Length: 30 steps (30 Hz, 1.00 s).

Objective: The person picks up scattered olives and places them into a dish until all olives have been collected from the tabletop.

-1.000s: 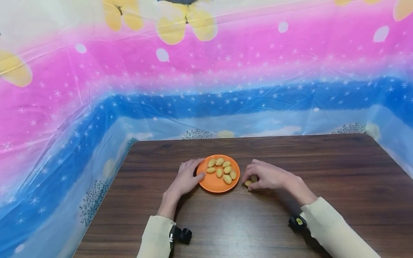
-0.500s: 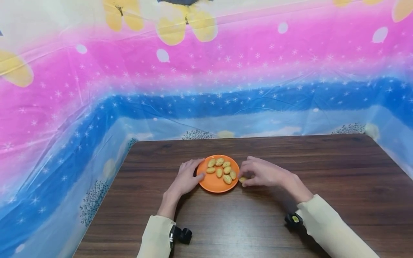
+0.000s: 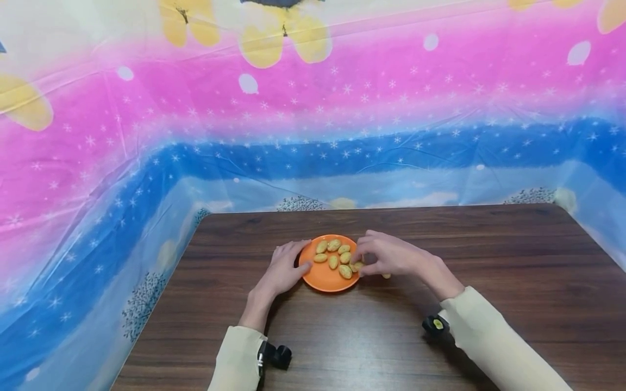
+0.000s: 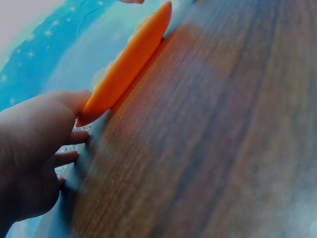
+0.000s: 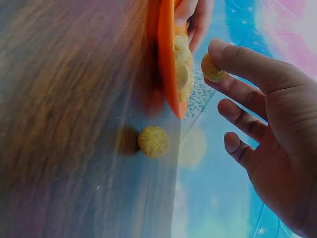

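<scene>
An orange plate with several small yellow potatoes on it stands on the table. My left hand holds the plate's left rim, its thumb over the edge and the fingers around the far left side. Above the right rim, my right hand pinches one small potato between thumb and forefinger. The right wrist view shows that potato apart from the plate, the other fingers loosely bent. Another small potato lies on the table right of the plate, partly hidden by my right hand in the head view.
The dark wood-grain table reaches to a printed pink and blue cloth hanging behind and at both sides. Black wrist cameras are strapped near both sleeves; the right one hangs low over the table.
My right hand has lifted a potato off the table and carried it left over the plate's rim, uncovering the potato left behind. The left hand and plate have stayed put.
</scene>
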### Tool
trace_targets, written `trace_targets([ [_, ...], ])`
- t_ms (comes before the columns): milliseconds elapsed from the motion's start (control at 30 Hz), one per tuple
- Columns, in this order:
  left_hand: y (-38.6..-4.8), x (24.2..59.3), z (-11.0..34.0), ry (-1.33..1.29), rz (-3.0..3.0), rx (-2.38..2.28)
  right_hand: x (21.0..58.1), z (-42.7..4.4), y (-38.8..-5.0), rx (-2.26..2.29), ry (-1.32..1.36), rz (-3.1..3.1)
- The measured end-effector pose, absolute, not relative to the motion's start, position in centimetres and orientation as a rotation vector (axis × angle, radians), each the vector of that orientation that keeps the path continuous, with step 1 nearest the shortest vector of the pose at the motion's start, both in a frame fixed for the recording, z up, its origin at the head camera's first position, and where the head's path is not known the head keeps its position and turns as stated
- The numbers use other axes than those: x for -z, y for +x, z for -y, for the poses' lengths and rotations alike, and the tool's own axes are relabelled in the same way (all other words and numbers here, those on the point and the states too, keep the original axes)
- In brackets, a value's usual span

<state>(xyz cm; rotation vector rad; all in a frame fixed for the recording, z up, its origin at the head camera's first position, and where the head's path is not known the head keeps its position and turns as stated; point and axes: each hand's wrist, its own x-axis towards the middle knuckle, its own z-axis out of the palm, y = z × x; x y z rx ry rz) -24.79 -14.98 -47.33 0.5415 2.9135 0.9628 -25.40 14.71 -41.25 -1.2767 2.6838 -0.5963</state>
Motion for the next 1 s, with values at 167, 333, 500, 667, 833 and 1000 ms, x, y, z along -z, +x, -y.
trace_targets([
  [167, -24.7, 47.3, 15.1, 0.541, -2.915, -0.971, 40.9, -13.9, -25.6, 0.595, -1.300, -2.697],
  [333, -24.8, 47.4, 15.1, 0.542, -2.918, -0.959, 40.9, -13.1, -25.7, 0.606, -1.317, -2.694],
  [500, -24.8, 47.5, 15.1, 0.541, -2.912, -0.968, 40.8, -12.3, -25.9, 0.660, -1.327, -2.673],
  [667, -24.9, 47.5, 15.0, 0.531, -2.908, -0.969, 40.9, -11.6, -26.1, 0.678, -1.358, -2.675],
  [833, -24.9, 47.4, 15.0, 0.527, -2.902, -0.974, 41.3, -10.9, -26.5, 0.676, -1.336, -2.665],
  [1000, -24.9, 47.3, 15.0, 0.512, -2.898, -0.968, 41.4, -10.2, -26.9, 0.697, -1.320, -2.653],
])
